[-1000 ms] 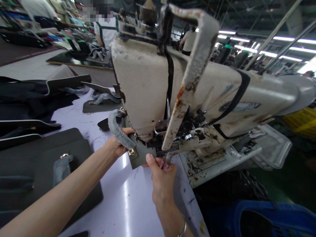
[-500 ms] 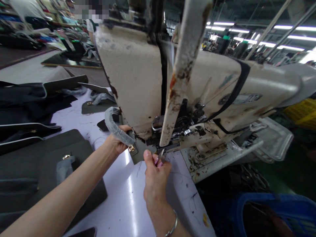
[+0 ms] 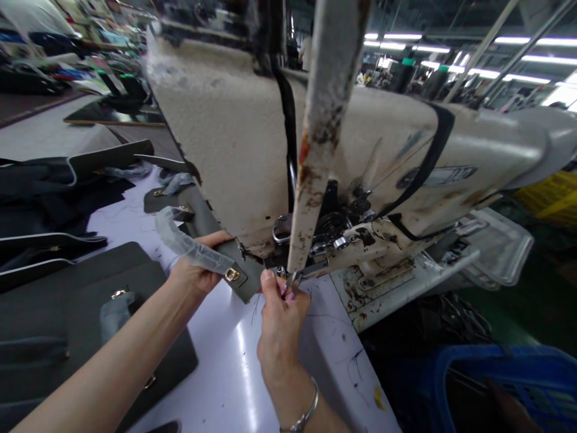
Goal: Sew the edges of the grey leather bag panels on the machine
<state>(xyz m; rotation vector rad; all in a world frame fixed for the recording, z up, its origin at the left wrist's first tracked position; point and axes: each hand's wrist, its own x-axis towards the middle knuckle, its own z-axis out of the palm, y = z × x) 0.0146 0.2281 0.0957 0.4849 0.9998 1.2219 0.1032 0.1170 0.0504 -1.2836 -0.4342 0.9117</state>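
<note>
My left hand (image 3: pixel 195 273) grips a dark green leather panel (image 3: pixel 243 281) with a gold clasp and a handle wrapped in clear plastic (image 3: pixel 183 240). It holds the panel at the needle area of a worn cream sewing machine (image 3: pixel 252 144). My right hand (image 3: pixel 279 316) is closed on small thread snips (image 3: pixel 293 281), their tips right at the panel's edge under the machine head. A silver bangle sits on my right wrist.
More dark panels with gold clasps (image 3: pixel 90 300) lie on the white table (image 3: pixel 234 373) at left, with black pieces stacked behind. A rusty pale bar (image 3: pixel 315 138) crosses in front of the machine. A blue crate (image 3: pixel 505 385) stands at lower right. Other workstations lie behind.
My left hand has drawn the panel leftward, out from under the machine head, showing more of it. My right hand with the snips has risen slightly toward the panel's edge.
</note>
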